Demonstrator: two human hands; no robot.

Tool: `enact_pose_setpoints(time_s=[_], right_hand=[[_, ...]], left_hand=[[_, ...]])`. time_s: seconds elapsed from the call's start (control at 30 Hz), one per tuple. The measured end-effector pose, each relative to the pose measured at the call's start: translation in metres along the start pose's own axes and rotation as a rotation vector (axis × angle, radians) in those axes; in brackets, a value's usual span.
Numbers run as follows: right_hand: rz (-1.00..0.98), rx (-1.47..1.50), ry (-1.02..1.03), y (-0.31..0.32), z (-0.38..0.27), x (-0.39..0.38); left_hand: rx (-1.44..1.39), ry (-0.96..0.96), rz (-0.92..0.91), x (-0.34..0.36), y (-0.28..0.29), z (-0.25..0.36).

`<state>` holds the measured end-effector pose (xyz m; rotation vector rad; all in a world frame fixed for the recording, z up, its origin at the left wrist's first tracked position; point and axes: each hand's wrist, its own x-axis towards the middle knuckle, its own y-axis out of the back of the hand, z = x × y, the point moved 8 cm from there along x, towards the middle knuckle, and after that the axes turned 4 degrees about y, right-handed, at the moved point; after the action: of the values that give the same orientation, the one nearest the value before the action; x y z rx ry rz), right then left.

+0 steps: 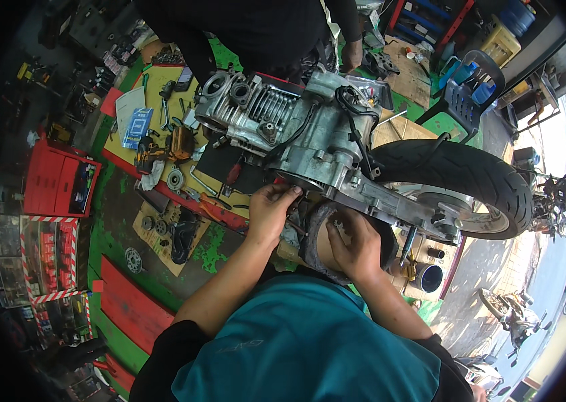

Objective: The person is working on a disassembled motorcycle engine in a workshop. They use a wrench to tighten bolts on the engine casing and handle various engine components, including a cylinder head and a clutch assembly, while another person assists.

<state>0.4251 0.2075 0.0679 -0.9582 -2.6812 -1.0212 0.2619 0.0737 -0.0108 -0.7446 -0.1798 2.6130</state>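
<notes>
Engine lies ahead, wheel at its right. Left hand bunches at its near edge; right hand curls over grey-rimmed ring; grips unclear. Advisable: light, even fingertip pressure.

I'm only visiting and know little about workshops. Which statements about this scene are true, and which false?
1. The left hand is at the near edge of the metal engine. True.
2. The tyre is left of the engine. False: it is on the right.
3. A red cabinet stands at the picture's left. True.
4. The chair is bright yellow. False: it is dark.
5. The right hand touches the tyre. False: they are apart.
</notes>
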Motion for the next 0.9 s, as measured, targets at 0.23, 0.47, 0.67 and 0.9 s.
enact_pose_setpoints(time_s=[0.23,0.47,0.67,0.9], right_hand=[[-0.108,0.197,-0.304,-0.017,0.037,-0.026],[-0.133,0.252,-0.283,-0.027,0.035,-0.026],[-0.183,0.262,-0.321,-0.032,0.047,-0.035],[-0.201,0.268,-0.164,-0.03,0.022,-0.026]], left_hand=[[-0.01,0.093,-0.094,-0.002,0.004,-0.01],[0.032,0.101,-0.164,-0.005,0.003,-0.013],[0.095,0.104,-0.161,0.001,0.001,-0.01],[0.111,0.079,-0.156,0.0,-0.001,-0.009]])
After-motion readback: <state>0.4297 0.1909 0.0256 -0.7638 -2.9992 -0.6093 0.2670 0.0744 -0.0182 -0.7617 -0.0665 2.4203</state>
